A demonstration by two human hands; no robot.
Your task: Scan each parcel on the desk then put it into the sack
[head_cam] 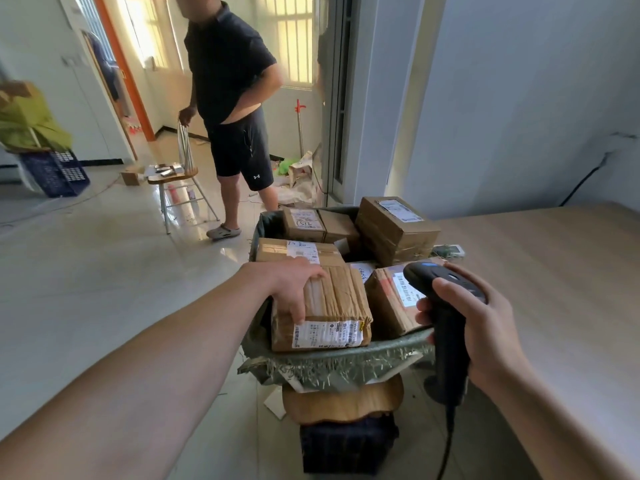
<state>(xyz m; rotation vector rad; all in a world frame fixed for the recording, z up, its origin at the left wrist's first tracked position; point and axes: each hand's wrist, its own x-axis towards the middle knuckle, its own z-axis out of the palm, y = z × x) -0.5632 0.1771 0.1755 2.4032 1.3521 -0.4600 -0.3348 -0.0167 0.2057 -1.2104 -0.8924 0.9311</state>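
Observation:
My left hand [297, 289] grips the left end of a brown cardboard parcel [332, 306] with a white label on its near side. That parcel lies at the near end of the grey-green sack [332, 367], on top of other boxes. Several more labelled cardboard parcels [394, 226] fill the sack behind it. My right hand [485, 327] holds a black barcode scanner [446, 306] by its handle, head pointing left toward a parcel label [403, 289]. The scanner's cable hangs down below my hand.
The wooden desk [554, 289] spreads to the right of the sack. A wooden stool [343, 400] stands under the sack's near end. Beyond the sack a person in dark clothes [235, 109] stands beside a chair [176, 178]. A blue crate [55, 171] sits at the far left.

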